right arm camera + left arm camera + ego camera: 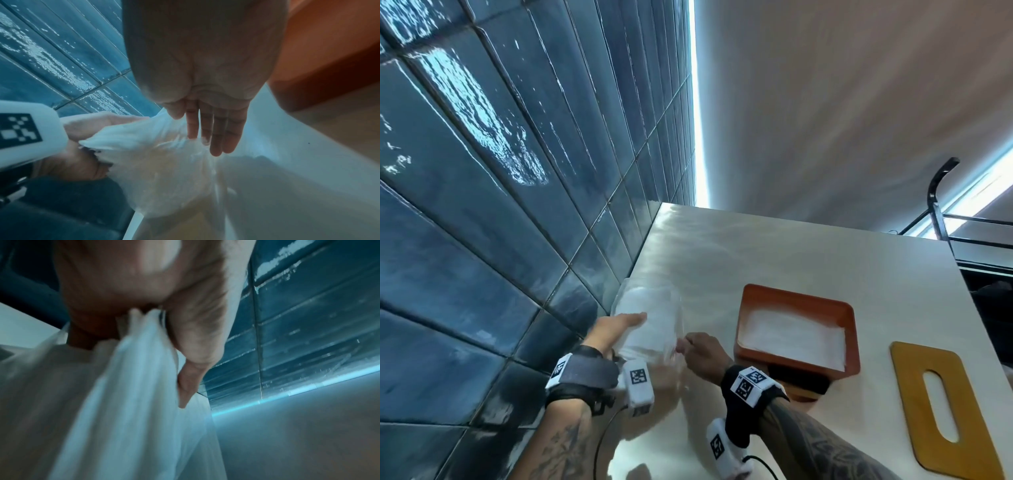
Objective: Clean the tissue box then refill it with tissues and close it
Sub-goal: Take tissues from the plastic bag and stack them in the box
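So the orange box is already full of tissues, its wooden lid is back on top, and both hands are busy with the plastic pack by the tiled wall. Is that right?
Not quite: the wooden lid is not on top. In the head view it lies flat on the table, to the right of the open orange box, which does hold white tissues. The left hand and right hand are indeed on the plastic pack by the tiled wall.

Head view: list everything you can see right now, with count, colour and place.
Tissue box: one, orange-brown, open, centre of table, white tissues inside.
Lid: one, yellow-brown wood with slot, flat on table right of box.
Tissue pack: one, clear plastic with white tissues, left near wall.
Table: one, pale cream.
Tiled wall: dark blue, left.
Black metal frame: one, far right behind table.
Left hand: grips the pack's near end.
Right hand: fingers straight, touching the plastic.
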Motion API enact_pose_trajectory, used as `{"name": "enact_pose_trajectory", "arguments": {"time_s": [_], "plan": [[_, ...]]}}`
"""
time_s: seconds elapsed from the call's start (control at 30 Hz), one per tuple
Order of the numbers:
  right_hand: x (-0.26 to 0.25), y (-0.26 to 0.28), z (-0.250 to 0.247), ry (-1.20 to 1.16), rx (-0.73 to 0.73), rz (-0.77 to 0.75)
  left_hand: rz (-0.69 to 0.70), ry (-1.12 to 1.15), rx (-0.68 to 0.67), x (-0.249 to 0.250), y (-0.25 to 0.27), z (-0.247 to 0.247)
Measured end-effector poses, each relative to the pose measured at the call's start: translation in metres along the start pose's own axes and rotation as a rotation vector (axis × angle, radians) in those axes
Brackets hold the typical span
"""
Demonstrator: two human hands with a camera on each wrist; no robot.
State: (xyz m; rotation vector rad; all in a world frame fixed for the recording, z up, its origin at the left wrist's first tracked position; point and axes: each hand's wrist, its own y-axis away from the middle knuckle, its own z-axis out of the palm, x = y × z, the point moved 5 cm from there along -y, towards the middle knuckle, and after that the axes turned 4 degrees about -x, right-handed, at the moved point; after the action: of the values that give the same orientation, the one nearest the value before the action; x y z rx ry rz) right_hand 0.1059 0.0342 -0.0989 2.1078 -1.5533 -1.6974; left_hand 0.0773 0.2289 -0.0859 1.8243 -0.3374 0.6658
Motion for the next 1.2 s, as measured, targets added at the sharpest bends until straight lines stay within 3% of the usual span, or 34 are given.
{"name": "enact_pose_trajectory", "arguments": {"time_s": [0.17, 0.33, 0.4, 0.5, 0.7, 0.77, 0.9, 1.03, 1.1, 1.2], "plan": [[-0.009, 0.003, -0.007, -0.171, 0.059, 0.011, -0.024, 0.190, -0.083, -0.004, -0.017, -0.006], [-0.026, 0.005, 0.003, -0.855, -0.140, 0.084, -0.039, 0.238, -0.246, -0.003, 0.008, 0.009], [-0.030, 0.005, 0.007, -0.979, -0.204, 0.124, -0.061, 0.225, -0.264, -0.010, 0.007, 0.010], [-0.027, 0.002, 0.010, -1.036, -0.179, 0.160, -0.072, 0.257, -0.282, -0.017, 0.009, 0.014], [-0.024, 0.001, 0.011, -1.134, 0.022, 0.168, -0.048, 0.331, -0.269, -0.028, -0.003, 0.021], [-0.025, 0.003, 0.010, -1.129, -0.011, 0.162, -0.069, 0.397, -0.320, -0.023, 0.010, 0.025], [-0.026, 0.012, 0.001, -1.081, -0.148, 0.146, -0.029, 0.532, -0.280, -0.009, 0.020, 0.021], [-0.025, 0.017, -0.010, -1.074, -0.133, 0.087, 0.020, 0.524, -0.185, -0.012, 0.011, 0.020], [-0.023, 0.022, -0.018, -1.040, -0.139, 0.067, 0.042, 0.500, -0.262, -0.010, 0.018, 0.028], [-0.014, 0.041, -0.042, -0.992, -0.196, 0.032, 0.113, 0.540, -0.223, 0.007, 0.020, 0.029]]}}
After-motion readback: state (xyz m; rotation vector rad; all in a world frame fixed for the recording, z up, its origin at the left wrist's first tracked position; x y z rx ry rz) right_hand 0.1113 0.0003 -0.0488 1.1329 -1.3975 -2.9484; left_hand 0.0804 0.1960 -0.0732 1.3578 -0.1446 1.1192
